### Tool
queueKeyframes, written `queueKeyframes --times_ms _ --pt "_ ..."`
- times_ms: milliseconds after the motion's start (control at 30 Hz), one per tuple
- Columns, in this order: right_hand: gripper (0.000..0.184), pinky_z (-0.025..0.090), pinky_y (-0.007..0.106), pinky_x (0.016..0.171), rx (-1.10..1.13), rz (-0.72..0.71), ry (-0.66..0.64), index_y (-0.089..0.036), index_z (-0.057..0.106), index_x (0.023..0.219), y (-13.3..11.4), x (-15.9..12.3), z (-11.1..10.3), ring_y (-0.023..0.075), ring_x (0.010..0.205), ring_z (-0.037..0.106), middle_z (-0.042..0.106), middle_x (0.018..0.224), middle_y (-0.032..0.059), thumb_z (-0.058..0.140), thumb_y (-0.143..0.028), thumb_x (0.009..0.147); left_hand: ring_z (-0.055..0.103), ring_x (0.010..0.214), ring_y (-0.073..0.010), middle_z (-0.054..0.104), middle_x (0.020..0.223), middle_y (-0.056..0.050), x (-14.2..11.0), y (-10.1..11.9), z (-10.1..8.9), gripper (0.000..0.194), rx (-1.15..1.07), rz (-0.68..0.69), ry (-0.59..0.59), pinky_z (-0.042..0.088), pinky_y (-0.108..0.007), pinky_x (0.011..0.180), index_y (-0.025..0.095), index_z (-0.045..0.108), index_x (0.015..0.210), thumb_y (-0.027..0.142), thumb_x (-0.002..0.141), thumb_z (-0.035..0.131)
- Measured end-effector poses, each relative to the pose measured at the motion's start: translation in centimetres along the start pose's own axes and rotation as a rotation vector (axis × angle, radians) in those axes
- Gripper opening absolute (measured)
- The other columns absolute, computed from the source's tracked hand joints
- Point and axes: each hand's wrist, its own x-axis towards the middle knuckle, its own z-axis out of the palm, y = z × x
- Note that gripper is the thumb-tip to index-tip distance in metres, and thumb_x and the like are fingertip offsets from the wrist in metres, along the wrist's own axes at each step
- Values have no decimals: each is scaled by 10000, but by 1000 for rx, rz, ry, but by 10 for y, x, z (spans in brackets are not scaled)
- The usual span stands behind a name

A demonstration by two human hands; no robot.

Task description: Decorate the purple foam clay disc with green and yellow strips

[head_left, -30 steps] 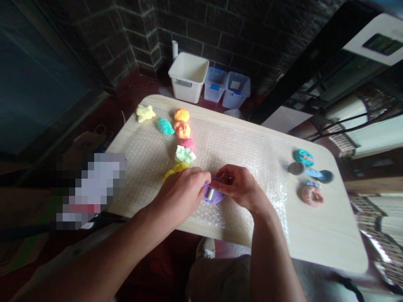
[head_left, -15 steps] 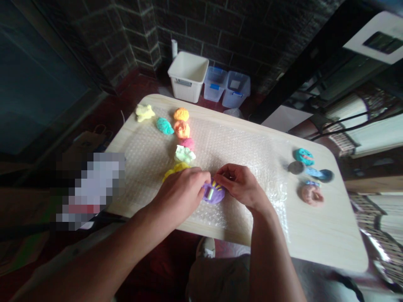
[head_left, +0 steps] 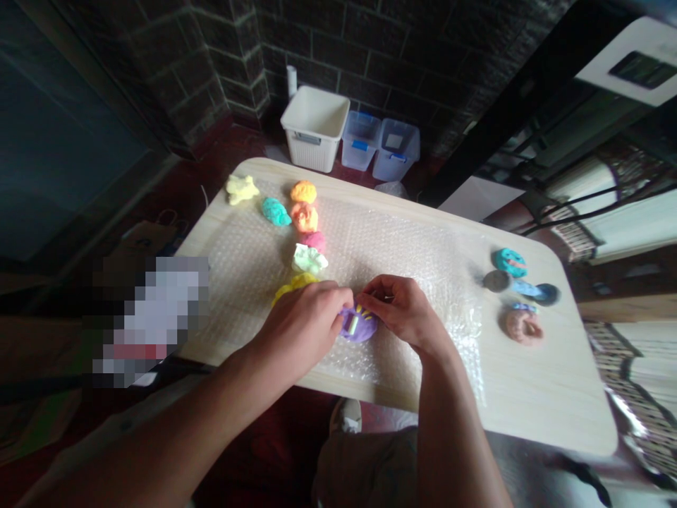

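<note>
Head view shows the left hand (head_left: 304,315) with its fingers bent down at the near-left side of a purple clay piece (head_left: 362,330), its grip partly hidden, so I cannot tell whether it pinches the clay or only steadies it. The right hand (head_left: 402,308) has thumb and fingertips drawn together at the upper right of the same piece; whether that grip is closed on anything cannot be told either. Between the hands, the purple piece lies on a sheet of bubble wrap (head_left: 391,243), with thin yellow strips (head_left: 366,314) and a short pale stick (head_left: 353,324) on its top. Just beyond the left hand, partly covered by it, sits a yellow lump (head_left: 297,283). From there a row runs toward the far edge: a pale green piece (head_left: 311,260), a pink lump (head_left: 314,241), an orange piece (head_left: 305,218) and a yellow-orange one (head_left: 303,191). Left of the row are a teal lump (head_left: 276,212) and a pale yellow piece (head_left: 242,190). Well apart, at the right of the tabletop (head_left: 550,402), lie a teal disc (head_left: 510,262), a grey-ended dumbbell shape (head_left: 521,287) and a pinkish-brown ring (head_left: 523,329). Past the far edge stand a white basket (head_left: 316,149) and two clear boxes (head_left: 362,148).
</note>
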Motion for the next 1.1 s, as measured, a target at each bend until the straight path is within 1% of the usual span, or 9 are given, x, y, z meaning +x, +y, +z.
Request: queueKeyframes --times_ms 200,400,500,633,733,833,933,1033,1100 --pt "237 370 246 514 76 18 33 -146 722 792 4 3 2 114 571 535 671 671 9 767 -378 816 702 825 -208 770 929 -32 1 -2 1 161 -5 1 -2 450 -322 715 209 722 903 87 912 617" --pt "320 231 242 408 170 100 102 -189 632 686 2 4 3 73 408 351 471 477 -71 729 -449 843 708 823 -203 777 911 -30 -1 2 -4 162 -61 -7 26 455 -309 718 209 725 883 77 890 632" --pt "340 217 244 392 196 112 121 -200 608 667 1 4 3 69 374 336 461 453 -74 711 -463 856 713 808 -198 779 877 -15 -3 2 -14 158 -80 9 119 458 -308 725 210 729 877 85 886 634" --pt "388 217 245 391 170 94 151 -199 595 625 2 5 4 68 368 333 449 444 -71 709 -484 863 713 816 -206 771 901 -23 -8 -5 -31 136 -2 2 282 463 -315 740 207 701 881 94 868 626" --pt "405 241 248 403 137 69 215 -187 616 630 3 4 4 74 390 364 513 483 -42 711 -501 868 712 861 -230 747 929 -39 -13 -13 -39 107 60 -53 315 478 -331 757 206 673 931 126 877 627" --pt "391 271 248 418 117 39 340 -172 662 674 0 0 2 88 425 419 571 534 -15 719 -503 874 711 946 -266 734 993 -60 -21 -21 -44 116 104 -104 305 503 -365 819 207 639 988 157 885 626" --pt "374 278 242 421 151 5 471 -166 680 704 -5 -5 -1 94 438 435 564 540 -17 730 -496 871 706 1037 -310 730 1092 -95 -29 -26 -44 196 158 -163 261 517 -405 879 203 608 1079 188 886 642" --pt "362 276 233 422 228 -20 537 -166 679 728 -10 -9 -4 90 439 427 552 542 -27 751 -495 860 695 1099 -357 715 1176 -144 -34 -30 -40 288 224 -225 165 524 -438 899 186 586 1146 259 889 695" --pt "359 276 229 428 264 -42 551 -166 682 746 -14 -10 -4 88 445 422 548 546 -31 758 -497 861 698 1095 -365 716 1168 -156 -33 -33 -36 308 227 -243 101 526 -437 892 179 585 1142 287 890 727"
